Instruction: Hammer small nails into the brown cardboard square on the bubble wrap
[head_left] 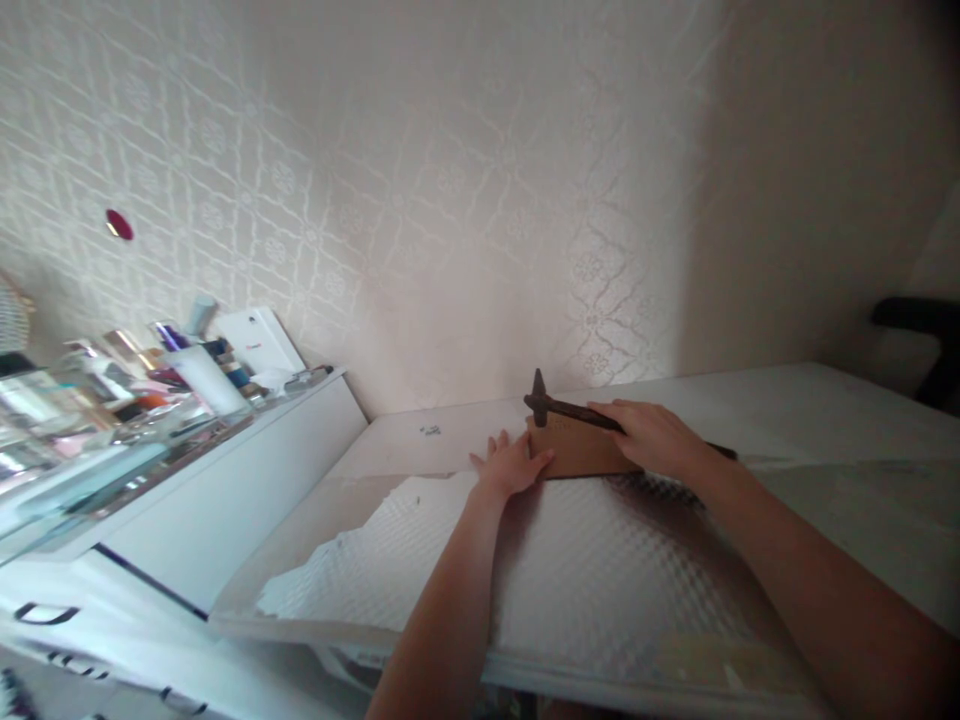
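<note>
My right hand is closed round the dark handle of a small hammer, whose head hangs just above the far left corner of a brown wooden board. The board lies on the white table, at the far edge of a sheet of white textured padding. My left hand rests flat at the board's left edge, fingers spread, thumb touching the wood. It holds nothing.
A few tiny dark bits lie on the table near the wall. A white cabinet on the left carries several cosmetic bottles and tubes. Patterned wallpaper rises behind. A dark chair arm shows at the right.
</note>
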